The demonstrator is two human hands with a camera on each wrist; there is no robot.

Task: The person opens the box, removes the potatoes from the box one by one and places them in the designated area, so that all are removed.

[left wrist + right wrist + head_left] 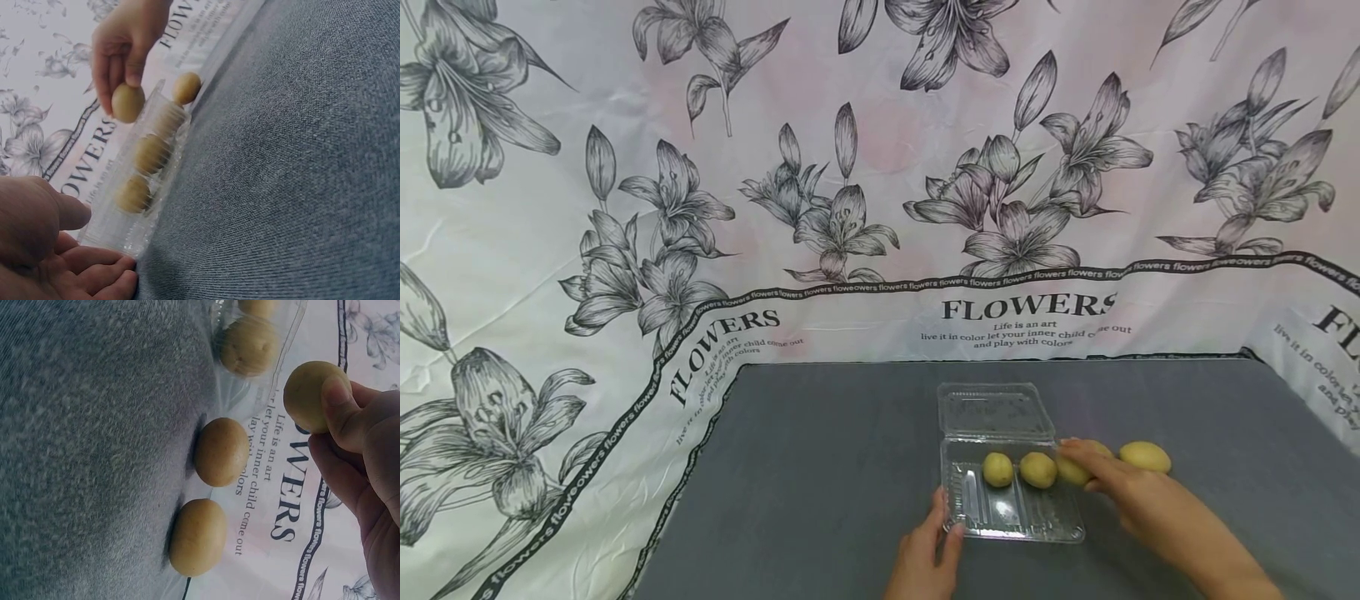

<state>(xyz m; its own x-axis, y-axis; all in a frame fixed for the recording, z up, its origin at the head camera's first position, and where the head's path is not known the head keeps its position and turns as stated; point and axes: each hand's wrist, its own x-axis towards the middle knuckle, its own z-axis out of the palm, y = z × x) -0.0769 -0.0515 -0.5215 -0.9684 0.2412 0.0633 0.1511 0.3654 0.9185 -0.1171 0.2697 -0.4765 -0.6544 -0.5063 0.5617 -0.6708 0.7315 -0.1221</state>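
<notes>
A clear plastic clamshell box (1015, 529) lies with its lid (996, 412) folded back. Two small yellow potatoes, one left (997, 469) and one right (1037, 470), sit inside it. My left hand (925, 554) holds the near left corner, thumb at the front and fingers along the side. Above the box's right edge, my right hand (1120, 483) pinches another potato (312, 397) between thumb and fingers. Below that hand, two more potatoes rest on the table to the right of the box, a nearer one (222, 452) and a farther one (198, 537).
The grey table covering (820, 483) runs back to a white floral cloth (850, 325) with printed lettering, which hangs behind and to the sides. The open lid reaches toward the back of the table.
</notes>
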